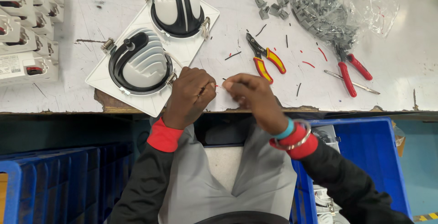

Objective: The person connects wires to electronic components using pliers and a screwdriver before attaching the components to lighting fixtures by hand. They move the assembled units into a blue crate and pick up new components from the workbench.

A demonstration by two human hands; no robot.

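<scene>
My left hand (191,94) and my right hand (251,94) meet at the front edge of the white worktable (91,91). Both are closed on a thin wire end (219,86) stretched between the fingertips. A white cable runs from my left hand up to a white twin downlight fixture (153,46) with two ribbed round lamp heads, lying just left of my hands. The wire itself is too small to make out in detail.
Red-and-yellow pliers (267,62) lie just beyond my right hand, red-handled cutters (349,68) farther right. A clear bag of grey clips (328,9) sits at the back right, with loose clips (271,7) beside it. White boxes (27,32) stack at left. Blue crates (374,160) stand below.
</scene>
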